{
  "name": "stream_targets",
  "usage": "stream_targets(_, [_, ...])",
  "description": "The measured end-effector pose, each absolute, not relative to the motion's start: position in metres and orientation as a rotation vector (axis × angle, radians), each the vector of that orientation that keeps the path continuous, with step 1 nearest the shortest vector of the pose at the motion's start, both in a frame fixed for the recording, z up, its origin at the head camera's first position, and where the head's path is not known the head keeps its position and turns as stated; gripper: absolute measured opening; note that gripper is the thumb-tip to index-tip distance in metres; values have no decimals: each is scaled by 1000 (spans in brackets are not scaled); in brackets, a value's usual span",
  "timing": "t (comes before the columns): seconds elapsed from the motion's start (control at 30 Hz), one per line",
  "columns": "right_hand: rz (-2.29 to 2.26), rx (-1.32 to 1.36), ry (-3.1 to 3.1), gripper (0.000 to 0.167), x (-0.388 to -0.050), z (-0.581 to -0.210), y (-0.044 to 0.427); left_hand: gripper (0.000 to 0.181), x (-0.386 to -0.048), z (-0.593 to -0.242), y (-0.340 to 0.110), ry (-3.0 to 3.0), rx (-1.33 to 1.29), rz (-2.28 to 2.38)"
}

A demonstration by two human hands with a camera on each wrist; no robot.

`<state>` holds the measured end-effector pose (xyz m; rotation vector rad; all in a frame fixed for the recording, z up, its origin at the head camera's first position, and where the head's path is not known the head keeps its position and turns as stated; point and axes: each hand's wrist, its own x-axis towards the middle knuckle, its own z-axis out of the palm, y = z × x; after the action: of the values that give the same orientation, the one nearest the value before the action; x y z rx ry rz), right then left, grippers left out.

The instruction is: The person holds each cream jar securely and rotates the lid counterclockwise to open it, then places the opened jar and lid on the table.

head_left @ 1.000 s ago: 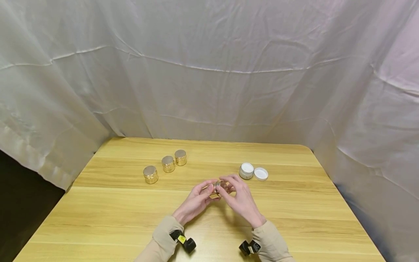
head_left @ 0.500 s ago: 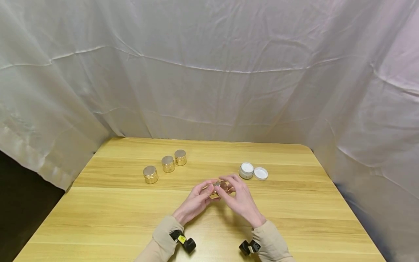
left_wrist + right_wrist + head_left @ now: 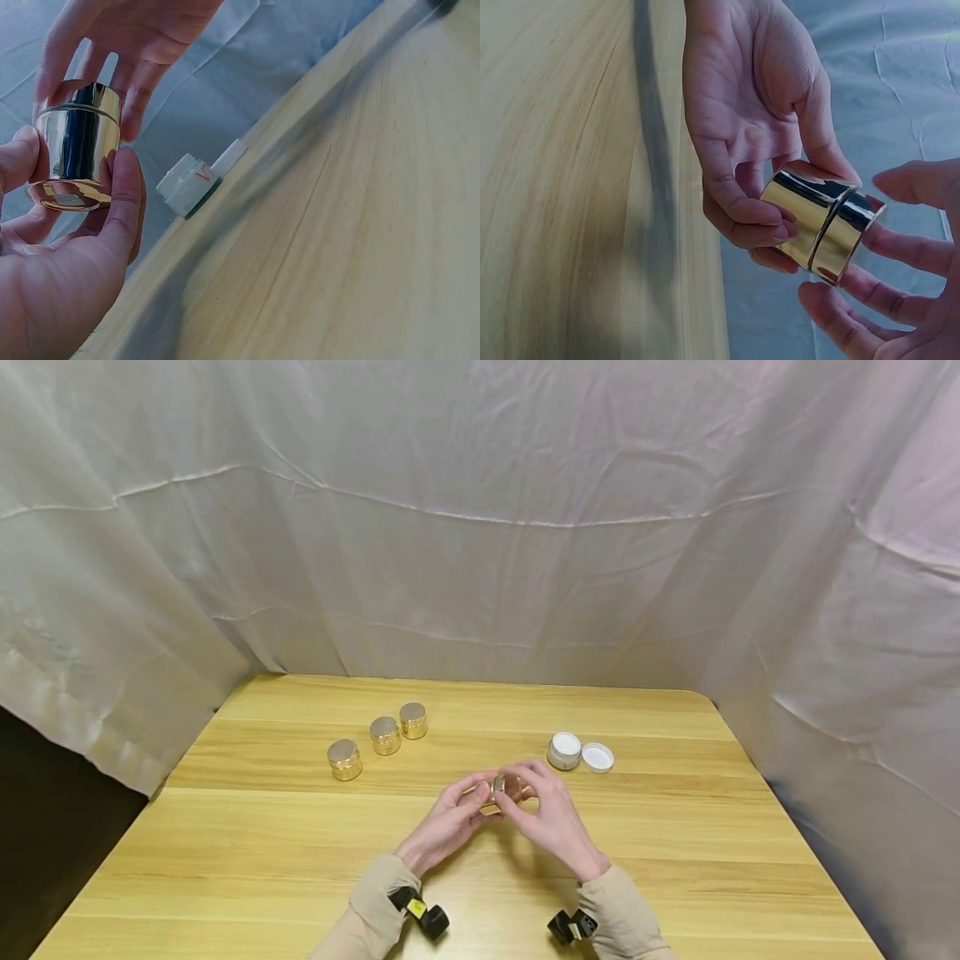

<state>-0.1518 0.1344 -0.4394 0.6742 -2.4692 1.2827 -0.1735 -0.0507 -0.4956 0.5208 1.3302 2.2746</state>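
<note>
A shiny gold jar (image 3: 75, 146) is tilted on its side in the air above the table, its lid towards the right. My left hand (image 3: 444, 822) grips the jar's body between thumb and curled fingers. The right hand (image 3: 555, 827) has its thumb and fingers curled round the lid (image 3: 849, 234). In the right wrist view a dark seam runs between lid and body. Part of the jar is hidden behind the fingers in the head view.
Three similar gold jars (image 3: 385, 736) stand on the table (image 3: 247, 852) at the back left. A whitish jar (image 3: 564, 752) without its lid is at the back right, and a white lid (image 3: 597, 758) lies beside it. Grey curtains (image 3: 480, 568) hang around the table.
The right hand's fingers and thumb have shifted slightly around the lid, and a little more of the gold jar shows. Both wrists stay in place, as do the jars on the table.
</note>
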Motion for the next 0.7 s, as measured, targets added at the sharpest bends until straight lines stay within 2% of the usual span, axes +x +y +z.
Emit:
stream_targets(0.37, [1237, 555, -2516, 31, -150, -437, 134, 30, -174, -495, -51, 1349, 522, 2267])
stream_targets(0.7, [1270, 682, -2467, 30, -151, -438, 135, 28, -173, -495, -51, 1340, 525, 2276])
